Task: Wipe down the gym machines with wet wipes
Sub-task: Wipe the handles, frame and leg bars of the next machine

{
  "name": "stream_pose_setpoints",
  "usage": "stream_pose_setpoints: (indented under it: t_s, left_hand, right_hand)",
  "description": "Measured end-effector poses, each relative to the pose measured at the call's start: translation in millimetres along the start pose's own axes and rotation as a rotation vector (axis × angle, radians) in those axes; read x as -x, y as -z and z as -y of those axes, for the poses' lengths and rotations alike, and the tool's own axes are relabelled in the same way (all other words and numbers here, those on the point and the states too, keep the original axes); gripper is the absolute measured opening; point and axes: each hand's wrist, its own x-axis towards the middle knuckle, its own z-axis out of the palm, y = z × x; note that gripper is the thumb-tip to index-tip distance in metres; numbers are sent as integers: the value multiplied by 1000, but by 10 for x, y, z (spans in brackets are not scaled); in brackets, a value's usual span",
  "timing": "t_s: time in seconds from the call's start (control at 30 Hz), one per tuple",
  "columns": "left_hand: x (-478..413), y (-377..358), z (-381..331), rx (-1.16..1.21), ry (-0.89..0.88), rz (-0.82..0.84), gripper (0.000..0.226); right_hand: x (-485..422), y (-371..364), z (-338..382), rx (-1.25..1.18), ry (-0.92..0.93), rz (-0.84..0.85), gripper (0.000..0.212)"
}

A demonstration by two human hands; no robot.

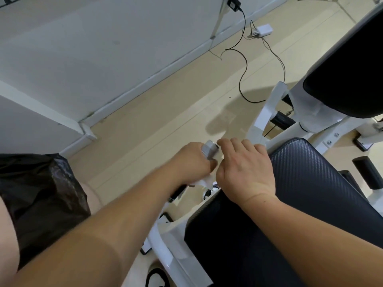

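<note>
The left hand [192, 161] was curled round a grey handle [209, 151] at the side of the gym machine's white frame [267, 112]. A crumpled wet wipe [204, 181] bunched out just below that fist, between the two hands. The right hand [246, 170] lay close beside it at the edge of the dark seat pad [315, 193], fingers bent and their tips nearly at the handle. Whether it pinched the wipe or only steadied things could not be told. By the look of it, the job was in the middle of one small part, with the handle being rubbed. The seat pad, the back pad [352, 65] and the rest of the frame showed no wet streaks or any other sign of having been wiped or not. A black bag [41, 193] sat on the floor [165, 104] to the left, probably for spent wipes, and a cable [244, 65] trailed near the wall.
</note>
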Motion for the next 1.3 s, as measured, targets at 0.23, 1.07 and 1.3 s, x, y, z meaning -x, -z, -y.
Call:
stream_pose_setpoints:
  t_s: [0.23, 1.07, 1.3]
  left_hand:
    - [226, -164, 136, -384, -119, -283, 21]
    - [810, -242, 763, -457, -111, -369, 50]
    - [990, 136, 968, -207, 30, -474, 14]
  right_hand:
    - [1, 42, -7, 16, 10, 54, 33]
    - [-4, 65, 2, -28, 2, 92, 35]
    - [18, 27, 10, -26, 3, 19, 36]
